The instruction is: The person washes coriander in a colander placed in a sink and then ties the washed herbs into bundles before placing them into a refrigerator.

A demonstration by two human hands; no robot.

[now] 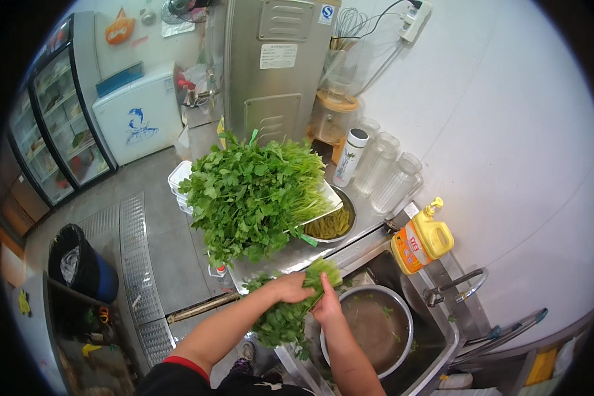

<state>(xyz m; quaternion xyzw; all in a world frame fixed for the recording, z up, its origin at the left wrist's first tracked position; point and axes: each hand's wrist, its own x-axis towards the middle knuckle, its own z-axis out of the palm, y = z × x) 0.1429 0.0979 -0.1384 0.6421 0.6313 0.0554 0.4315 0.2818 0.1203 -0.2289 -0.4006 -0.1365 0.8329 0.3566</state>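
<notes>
A bunch of leafy celery [282, 317] is held between my left hand [293, 288] and my right hand [328, 303], over the sink's near left edge. Its pale stems point away to the right and its leaves hang to the left. Just right of my right hand, a round metal basin [408, 326] of cloudy water with floating leaf bits stands in the sink [428, 341]. Beyond my hands, a large heap of the same leafy greens [252, 193] lies on a white tray [330, 198] on the steel counter [277, 257].
A metal bowl of green pickled-looking pieces [332, 225] is partly under the tray. A yellow detergent jug [420, 242] stands by the faucet [440, 292]. A white flask [349, 158] and glass jugs [396, 183] line the wall. A black-lined bin [81, 262] stands at left.
</notes>
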